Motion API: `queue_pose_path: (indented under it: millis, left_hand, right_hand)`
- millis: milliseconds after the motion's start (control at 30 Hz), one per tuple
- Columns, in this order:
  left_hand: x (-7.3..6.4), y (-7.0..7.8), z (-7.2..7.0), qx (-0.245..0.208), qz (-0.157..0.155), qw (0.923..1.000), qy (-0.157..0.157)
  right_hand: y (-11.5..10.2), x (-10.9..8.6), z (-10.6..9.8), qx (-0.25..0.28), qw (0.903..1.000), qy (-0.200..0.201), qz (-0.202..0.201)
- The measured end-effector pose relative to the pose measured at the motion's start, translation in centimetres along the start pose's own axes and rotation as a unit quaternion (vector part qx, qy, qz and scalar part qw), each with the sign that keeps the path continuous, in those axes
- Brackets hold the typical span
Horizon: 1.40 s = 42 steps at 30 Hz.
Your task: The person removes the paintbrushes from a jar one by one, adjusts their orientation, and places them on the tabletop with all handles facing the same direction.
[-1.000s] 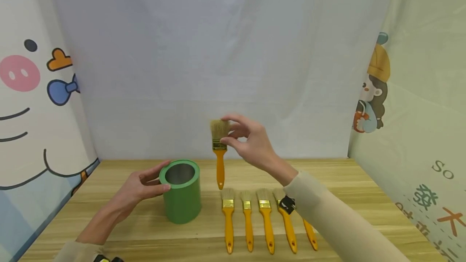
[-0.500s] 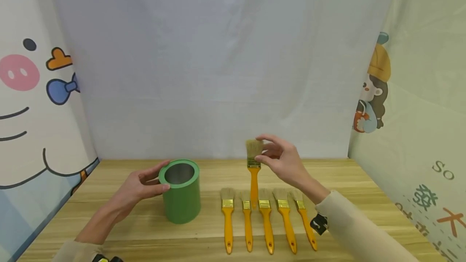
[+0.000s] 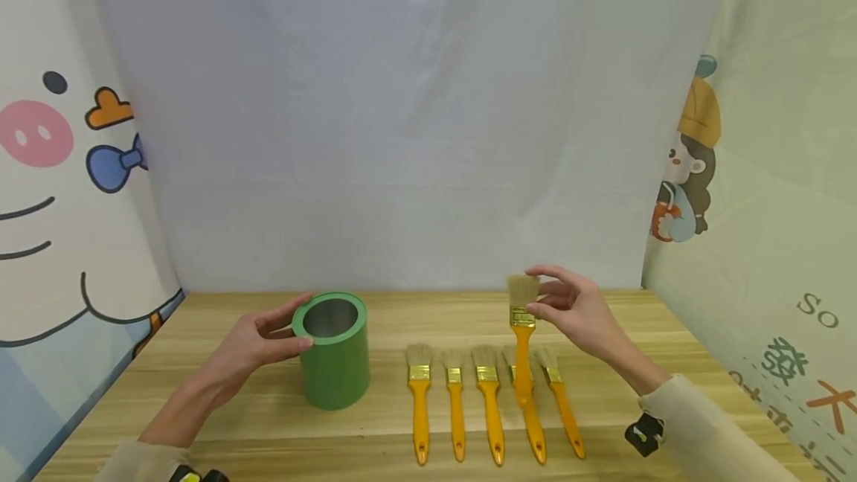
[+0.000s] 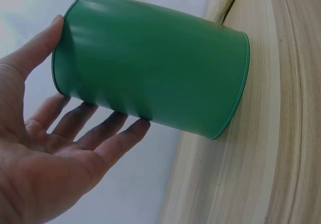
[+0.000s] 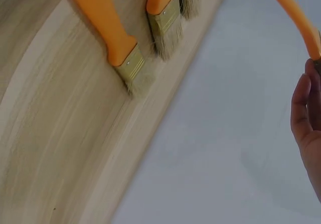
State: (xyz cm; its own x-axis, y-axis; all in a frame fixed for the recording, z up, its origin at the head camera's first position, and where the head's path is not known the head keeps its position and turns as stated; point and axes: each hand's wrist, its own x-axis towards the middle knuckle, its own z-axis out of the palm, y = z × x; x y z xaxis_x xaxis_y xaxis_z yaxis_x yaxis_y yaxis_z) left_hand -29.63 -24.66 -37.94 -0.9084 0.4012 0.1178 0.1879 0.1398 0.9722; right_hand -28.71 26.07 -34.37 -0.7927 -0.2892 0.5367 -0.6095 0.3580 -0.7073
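Observation:
My left hand (image 3: 257, 341) holds a green can (image 3: 338, 378) near its rim, thumb on one side and fingers on the other; the left wrist view shows the can's closed side (image 4: 150, 63) standing on the table. The can's mouth faces up, and only grey inner wall shows. Above the table, my right hand (image 3: 579, 317) pinches a paintbrush (image 3: 523, 318) near its ferrule, bristles up and orange handle down. That handle overlaps one of the brushes lying below. In the right wrist view part of the held handle (image 5: 293, 13) appears at the top right.
Several orange-handled paintbrushes, including the leftmost brush (image 3: 419, 407) and rightmost brush (image 3: 564, 411), lie in a row with bristles away from me. The wooden table (image 3: 268, 422) ends at a white cloth backdrop (image 3: 402, 132). Printed curtains flank both sides.
My right hand has carried the paintbrush to the right and down, from beside the can to over the brushes at the row's right. The left hand and can stay put.

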Motion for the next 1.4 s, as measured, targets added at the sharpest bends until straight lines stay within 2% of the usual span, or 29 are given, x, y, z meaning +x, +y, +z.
queue_pose_path:
  millis: [233,500,633,800,1000,1400]
  left_hand:
    - [0.1,-0.1,0.0,-0.001,0.002,1.0000,-0.003]
    - [0.1,-0.1,0.0,0.000,0.004,1.0000,-0.007]
    - [0.0,-0.1,-0.1,0.002,0.005,1.0000,-0.007]
    - [-0.1,0.0,-0.1,0.006,0.004,1.0000,-0.004]
    - [-0.1,0.1,-0.1,0.007,-0.003,1.0000,-0.002]
    - [-0.1,0.1,-0.1,0.006,-0.007,1.0000,-0.004]
  right_hand:
    - [0.9,-1.6,-2.4,0.018,0.9992,-0.020,0.030]
    - [2.5,-3.8,-5.3,0.003,0.9944,-0.039,0.098]
    - [3.7,-4.9,-6.8,0.015,0.9885,-0.052,0.141]
    - [5.4,-6.0,-8.1,0.043,0.9756,-0.090,0.196]
    - [7.2,-6.8,-8.2,0.056,0.9616,-0.134,0.233]
    - [9.7,-6.9,-7.5,0.050,0.9543,-0.165,0.244]
